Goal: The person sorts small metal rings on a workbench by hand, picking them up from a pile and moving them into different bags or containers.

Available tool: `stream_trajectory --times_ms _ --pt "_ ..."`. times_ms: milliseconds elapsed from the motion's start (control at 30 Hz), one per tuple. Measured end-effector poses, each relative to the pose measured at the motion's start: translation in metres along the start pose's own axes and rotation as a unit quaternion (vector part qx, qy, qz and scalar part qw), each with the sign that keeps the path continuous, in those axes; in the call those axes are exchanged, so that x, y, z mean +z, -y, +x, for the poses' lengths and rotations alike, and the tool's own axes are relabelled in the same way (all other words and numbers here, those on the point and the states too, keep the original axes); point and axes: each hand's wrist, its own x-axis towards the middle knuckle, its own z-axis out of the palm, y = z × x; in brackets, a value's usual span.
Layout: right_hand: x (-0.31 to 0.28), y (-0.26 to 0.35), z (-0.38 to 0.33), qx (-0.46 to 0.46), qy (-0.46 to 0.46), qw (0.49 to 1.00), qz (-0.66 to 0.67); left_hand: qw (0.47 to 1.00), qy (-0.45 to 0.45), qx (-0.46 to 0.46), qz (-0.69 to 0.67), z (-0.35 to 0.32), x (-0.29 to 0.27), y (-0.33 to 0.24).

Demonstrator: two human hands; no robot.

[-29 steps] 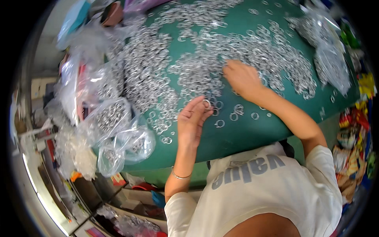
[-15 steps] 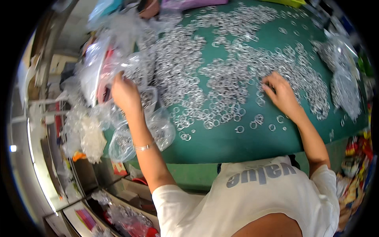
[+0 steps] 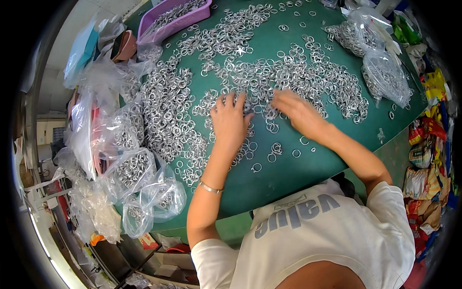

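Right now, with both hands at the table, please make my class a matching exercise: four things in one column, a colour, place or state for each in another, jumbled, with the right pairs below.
Things
1. left hand
2. right hand
3. plastic basket
4. tabletop

Descriptions
A. green, with metal rings spread over it
B. bracelet on its arm
C. purple, at the table's far left
D. bare arm between it and the sleeve

Pairs: 1-B, 2-D, 3-C, 4-A

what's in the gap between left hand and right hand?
In the head view, loose silver rings lie on the green tabletop between the left hand and right hand.
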Motion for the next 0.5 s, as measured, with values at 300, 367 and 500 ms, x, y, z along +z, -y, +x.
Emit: stream_trajectory --times_ms 300,367,500 --pt "-0.030 0.015 -0.044 -0.043 0.121 0.982 0.141 0.953 -0.129 -0.056 -0.268 -0.024 -0.009 0.038" --pt "-0.040 0.003 -0.047 -0.016 0.080 0.993 0.089 0.889 -0.148 -0.134 -0.411 -0.020 -0.020 0.046" --pt "-0.060 -0.018 -0.038 0.164 -0.031 0.986 0.019 0.674 -0.152 -0.318 -0.649 -0.013 -0.041 0.058"
